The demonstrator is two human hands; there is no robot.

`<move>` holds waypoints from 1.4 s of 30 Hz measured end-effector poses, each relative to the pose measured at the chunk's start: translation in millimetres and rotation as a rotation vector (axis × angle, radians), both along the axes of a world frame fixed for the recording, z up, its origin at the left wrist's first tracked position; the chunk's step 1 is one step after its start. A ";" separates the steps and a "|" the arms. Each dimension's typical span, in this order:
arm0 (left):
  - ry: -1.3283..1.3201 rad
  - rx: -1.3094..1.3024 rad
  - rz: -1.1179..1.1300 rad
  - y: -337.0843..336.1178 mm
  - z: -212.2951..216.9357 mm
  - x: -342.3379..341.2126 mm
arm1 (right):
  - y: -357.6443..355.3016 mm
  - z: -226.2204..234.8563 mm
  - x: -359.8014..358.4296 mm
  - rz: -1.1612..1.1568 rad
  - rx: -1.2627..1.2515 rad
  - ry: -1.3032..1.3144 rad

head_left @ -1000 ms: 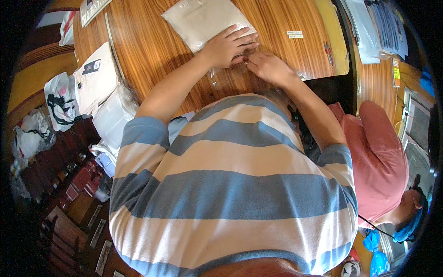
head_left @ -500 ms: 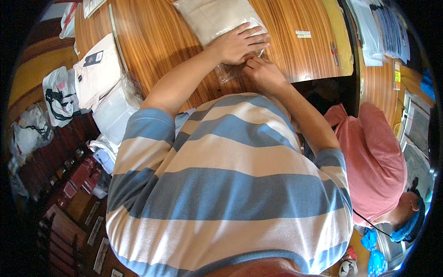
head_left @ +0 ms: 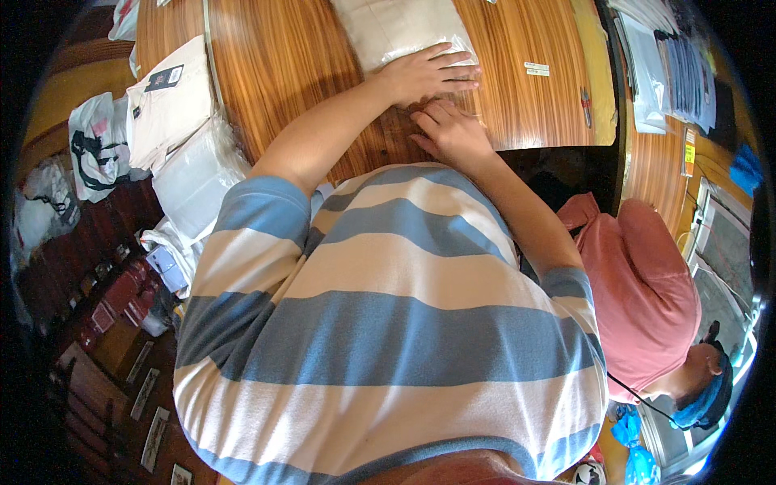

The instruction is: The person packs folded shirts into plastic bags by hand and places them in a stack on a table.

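Overhead view of a wooden desk (head_left: 517, 105). A clear bag of pale folded fabric (head_left: 396, 28) lies on the desk, its long axis running from the near edge of the desk toward the far side. The left hand (head_left: 424, 74) rests flat, fingers spread, on the bag's near end, holding nothing. The right hand (head_left: 453, 131) lies just nearer than the bag, fingers curled low against the desk at the bag's near edge; whether it pinches anything cannot be told. Stacked bagged garments (head_left: 174, 121) lie left of the bag.

Single head fisheye, looking steeply down over torso; wooden table (head_left: 267, 73) near, rim probably distorted.
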State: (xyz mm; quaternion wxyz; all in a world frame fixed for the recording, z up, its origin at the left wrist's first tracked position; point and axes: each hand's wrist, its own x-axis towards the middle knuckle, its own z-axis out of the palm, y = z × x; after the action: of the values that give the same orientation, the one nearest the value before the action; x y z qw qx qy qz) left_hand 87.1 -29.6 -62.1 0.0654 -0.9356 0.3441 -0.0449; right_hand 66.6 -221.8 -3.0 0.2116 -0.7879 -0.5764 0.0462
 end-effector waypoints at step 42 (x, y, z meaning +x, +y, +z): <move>0.136 -0.524 0.287 25.9 26.2 -136.1 | -80.1 -22.2 42.1 0.330 -0.223 -0.094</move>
State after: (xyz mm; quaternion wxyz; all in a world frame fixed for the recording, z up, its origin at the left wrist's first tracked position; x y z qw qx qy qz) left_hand -49.0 -3.7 -35.9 -0.1955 -0.9605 0.1889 -0.0596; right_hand 108.7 -301.9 -25.2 0.0855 -0.7025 -0.6984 0.1068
